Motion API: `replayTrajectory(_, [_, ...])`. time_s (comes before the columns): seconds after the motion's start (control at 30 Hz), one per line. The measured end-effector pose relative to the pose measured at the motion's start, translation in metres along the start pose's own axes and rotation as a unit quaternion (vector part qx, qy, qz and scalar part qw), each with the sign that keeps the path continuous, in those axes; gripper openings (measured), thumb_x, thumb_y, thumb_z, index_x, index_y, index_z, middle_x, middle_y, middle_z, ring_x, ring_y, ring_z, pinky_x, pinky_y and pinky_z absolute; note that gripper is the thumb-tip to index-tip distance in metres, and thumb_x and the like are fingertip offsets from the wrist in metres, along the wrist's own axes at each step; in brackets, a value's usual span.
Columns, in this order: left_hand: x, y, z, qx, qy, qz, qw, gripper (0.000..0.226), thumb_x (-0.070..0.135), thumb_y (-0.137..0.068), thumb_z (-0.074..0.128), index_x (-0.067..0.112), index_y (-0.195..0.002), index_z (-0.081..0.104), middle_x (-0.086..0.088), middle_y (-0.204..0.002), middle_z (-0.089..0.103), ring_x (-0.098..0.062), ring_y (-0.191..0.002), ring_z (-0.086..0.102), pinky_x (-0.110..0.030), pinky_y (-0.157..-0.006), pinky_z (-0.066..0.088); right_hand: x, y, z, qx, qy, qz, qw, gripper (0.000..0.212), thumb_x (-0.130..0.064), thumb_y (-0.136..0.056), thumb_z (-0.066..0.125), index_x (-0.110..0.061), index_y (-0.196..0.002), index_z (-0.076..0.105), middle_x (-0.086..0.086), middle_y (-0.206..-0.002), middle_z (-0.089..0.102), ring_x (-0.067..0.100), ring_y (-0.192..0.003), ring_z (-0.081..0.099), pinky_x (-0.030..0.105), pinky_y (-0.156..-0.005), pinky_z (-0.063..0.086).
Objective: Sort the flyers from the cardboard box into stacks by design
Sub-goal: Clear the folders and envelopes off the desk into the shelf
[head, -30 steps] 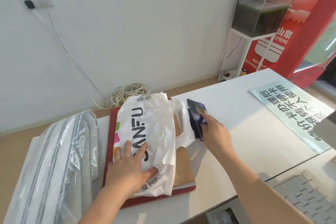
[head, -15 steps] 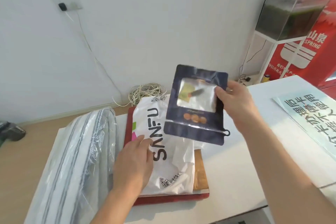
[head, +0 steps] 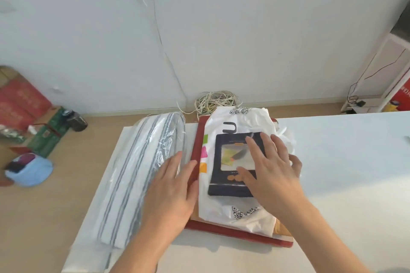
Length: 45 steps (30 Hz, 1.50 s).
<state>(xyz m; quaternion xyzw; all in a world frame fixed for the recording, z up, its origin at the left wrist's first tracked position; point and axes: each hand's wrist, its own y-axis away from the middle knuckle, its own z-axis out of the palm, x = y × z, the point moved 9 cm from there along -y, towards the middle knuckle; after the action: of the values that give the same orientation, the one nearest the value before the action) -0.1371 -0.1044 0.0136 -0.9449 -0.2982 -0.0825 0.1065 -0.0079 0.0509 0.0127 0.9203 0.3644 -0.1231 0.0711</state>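
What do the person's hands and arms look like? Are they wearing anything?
The left hand and right hand are bare, with no gloves. No ring shows on the fingers, and no watch or bracelet can be seen. The left forearm and right forearm are bare too, with no sleeve in view.

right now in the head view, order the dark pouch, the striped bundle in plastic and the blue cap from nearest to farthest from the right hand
1. dark pouch: under the right hand, touching it.
2. striped bundle: on the left part of the table.
3. blue cap: far left, down off the table.
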Motion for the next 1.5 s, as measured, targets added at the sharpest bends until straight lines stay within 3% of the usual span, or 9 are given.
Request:
replayTrajectory(0.1, [-0.060,0.025,-0.010,-0.020,-0.040,-0.070,0.997,0.058,0.053,-0.082,0.057,0.037,-0.136,0.042,-0.005,-0.154,0.028,-0.033,-0.140,0.026,-0.051,-0.106,0.034,-0.059,0.013,0.000,-0.009,-0.043,-0.092,0.995,0.061,-0.051,-0.096,0.035,-0.036,-0.149,0.010,-0.008,-0.158,0.012,0.013,-0.146,0.004,0.040,-0.111,0.021])
replayTrajectory(0.23, [-0.132,0.077,0.034,-0.211,-0.017,-0.182,0.960,0.091,0.068,-0.073,0.054,0.063,-0.135,-0.012,0.012,-0.154,-0.026,-0.026,-0.145,-0.014,-0.061,-0.107,0.022,-0.146,0.035,0.046,-0.093,-0.104,-0.192,0.971,0.062,-0.039,-0.098,0.038,-0.026,-0.151,0.007,0.000,-0.151,0.028,0.025,-0.130,0.039,0.036,-0.103,0.037])
replayTrajectory(0.6, [-0.186,0.054,0.033,-0.182,-0.037,-0.114,0.976,0.070,0.060,-0.092,0.031,0.051,-0.141,-0.018,-0.001,-0.156,-0.023,-0.035,-0.144,-0.005,-0.050,-0.100,0.041,-0.232,0.029,0.151,-0.188,-0.126,-0.039,0.973,0.064,-0.029,-0.097,0.038,-0.020,-0.151,0.005,0.014,-0.160,0.007,0.032,-0.140,0.026,0.038,-0.110,0.028])
replayTrajectory(0.8, [-0.108,0.039,-0.019,-0.032,0.047,0.118,0.991,0.064,0.041,-0.085,0.058,0.019,-0.142,0.038,-0.014,-0.149,0.035,-0.033,-0.132,0.040,-0.045,-0.098,0.043,-0.106,0.060,0.031,0.128,-0.087,0.157,0.975,0.065,-0.053,-0.092,0.039,-0.028,-0.148,0.018,-0.001,-0.153,0.029,0.026,-0.142,0.023,0.047,-0.111,0.030])
replayTrajectory(0.93, [-0.039,0.022,0.044,-0.237,0.216,0.073,0.944,0.084,0.062,-0.085,0.049,0.022,-0.150,0.013,-0.002,-0.158,0.013,-0.018,-0.144,0.016,-0.031,-0.114,0.017,0.022,0.090,0.033,-0.006,-0.174,0.414,0.894,0.080,-0.062,-0.091,0.037,-0.019,-0.152,0.008,0.011,-0.156,0.022,0.033,-0.140,0.027,0.047,-0.111,0.027])
replayTrajectory(1.03, [-0.027,0.004,0.078,-0.254,0.267,-0.020,0.929,0.083,0.059,-0.086,0.051,0.016,-0.148,0.015,-0.009,-0.153,0.024,-0.026,-0.138,0.029,-0.034,-0.109,0.026,0.037,0.087,0.057,-0.065,-0.223,0.394,0.889,0.053,-0.044,-0.099,0.035,-0.013,-0.141,0.034,0.014,-0.127,0.046,0.032,-0.111,0.051,0.037,-0.089,0.042])
replayTrajectory(1.13, [-0.025,-0.005,0.083,-0.198,0.260,-0.066,0.943,0.077,0.054,-0.086,0.054,0.015,-0.145,0.023,-0.013,-0.143,0.037,-0.033,-0.127,0.041,-0.039,-0.101,0.035,0.048,0.080,0.066,-0.037,-0.202,0.395,0.896,0.068,-0.066,-0.083,0.034,-0.012,-0.122,0.047,0.003,-0.104,0.046,0.025,-0.100,0.047,0.036,-0.084,0.040])
replayTrajectory(1.37, [-0.030,0.027,0.075,-0.213,0.175,-0.044,0.960,0.090,0.048,-0.080,0.065,0.018,-0.148,0.014,-0.004,-0.150,0.031,-0.027,-0.129,0.042,-0.037,-0.099,0.038,0.047,0.138,0.081,-0.020,-0.191,0.384,0.903,0.080,-0.087,-0.066,0.028,-0.015,-0.094,0.050,0.004,-0.095,0.058,0.025,-0.087,0.058,0.045,-0.084,0.050])
replayTrajectory(1.5, [-0.030,0.082,0.064,-0.238,0.151,-0.003,0.959,0.097,0.045,-0.077,0.069,0.021,-0.150,0.010,-0.003,-0.152,0.029,-0.026,-0.132,0.040,-0.037,-0.103,0.036,0.039,0.212,0.099,-0.025,-0.297,0.393,0.870,0.081,-0.080,-0.080,0.032,-0.016,-0.124,0.051,0.002,-0.122,0.058,0.023,-0.110,0.055,0.037,-0.090,0.044])
